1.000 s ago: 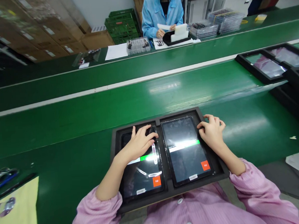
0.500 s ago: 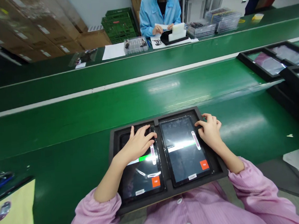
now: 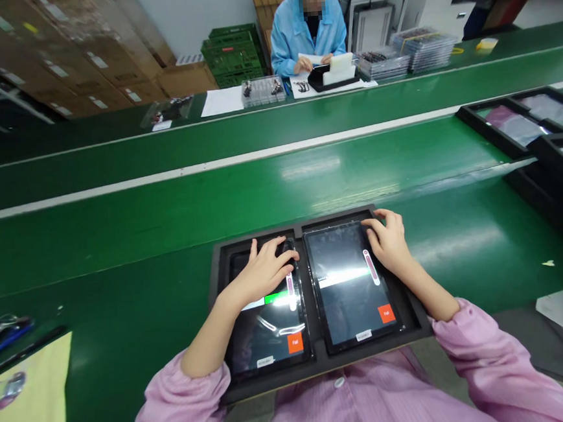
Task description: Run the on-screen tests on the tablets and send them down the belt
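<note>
A black foam tray (image 3: pixel 317 364) lies on the green belt in front of me with two tablets side by side. My left hand (image 3: pixel 264 271) rests on the upper part of the left tablet (image 3: pixel 266 329), fingers curled over its top right edge. My right hand (image 3: pixel 386 242) presses on the upper right edge of the right tablet (image 3: pixel 348 287), fingers bent against its side. Both screens show a green and white bar, a pink slider and an orange square button.
More black trays (image 3: pixel 528 130) with tablets sit at the right. Across the belt a person in a blue coat (image 3: pixel 306 30) works at a bench with stacked clear trays (image 3: pixel 424 47). Pens (image 3: pixel 8 330) and a yellow sheet (image 3: pixel 23 394) lie at the left.
My right hand slid inward from the tray's right rim onto the right tablet's edge, and a pink slider appeared on that screen. My left hand stayed put.
</note>
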Motion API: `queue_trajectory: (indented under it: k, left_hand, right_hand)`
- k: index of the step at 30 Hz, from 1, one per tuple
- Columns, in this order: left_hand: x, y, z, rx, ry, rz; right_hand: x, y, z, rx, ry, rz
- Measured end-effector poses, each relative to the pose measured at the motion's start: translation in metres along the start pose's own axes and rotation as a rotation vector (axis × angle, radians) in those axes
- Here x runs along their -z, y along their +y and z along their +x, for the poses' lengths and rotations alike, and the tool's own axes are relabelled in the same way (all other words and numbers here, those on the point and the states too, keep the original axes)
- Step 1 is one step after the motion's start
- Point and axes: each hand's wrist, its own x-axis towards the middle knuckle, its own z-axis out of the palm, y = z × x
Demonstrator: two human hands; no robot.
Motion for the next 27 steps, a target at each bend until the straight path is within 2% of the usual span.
queue_trajectory:
  k: [3, 5, 7, 11, 15, 19, 22, 24, 27]
  left_hand:
    - [-0.002, -0.003, 0.000, -0.011, 0.027, 0.002]
    - [-0.003, -0.004, 0.000, -0.005, 0.032, 0.014]
    - [-0.003, -0.005, 0.000, 0.011, 0.028, 0.021]
    - [0.001, -0.006, -0.001, 0.020, 0.029, -0.020]
    - [0.007, -0.022, -0.008, 0.017, 0.033, -0.068]
    - [0.012, -0.054, -0.033, 0.082, -0.013, -0.116]
    - [0.011, -0.073, -0.058, 0.220, 0.043, -0.165]
    - [0.005, -0.076, -0.073, 0.277, 0.094, -0.190]
    - [-0.010, -0.071, -0.095, 0.246, 0.145, -0.244]
  right_hand:
    - [-0.001, -0.007, 0.023, 0.221, -0.137, 0.015]
    - [-0.003, -0.013, 0.035, 0.309, -0.234, 0.004]
    - [-0.005, -0.017, 0.041, 0.342, -0.283, -0.026]
    - [-0.008, -0.014, 0.040, 0.383, -0.280, -0.080]
    - [-0.009, -0.006, 0.038, 0.403, -0.276, -0.073]
    - [-0.012, -0.004, 0.039, 0.408, -0.257, -0.061]
    - [-0.015, -0.004, 0.039, 0.423, -0.244, -0.058]
    - [-0.016, -0.002, 0.039, 0.427, -0.250, -0.048]
    - [-0.012, 0.000, 0.038, 0.401, -0.262, -0.016]
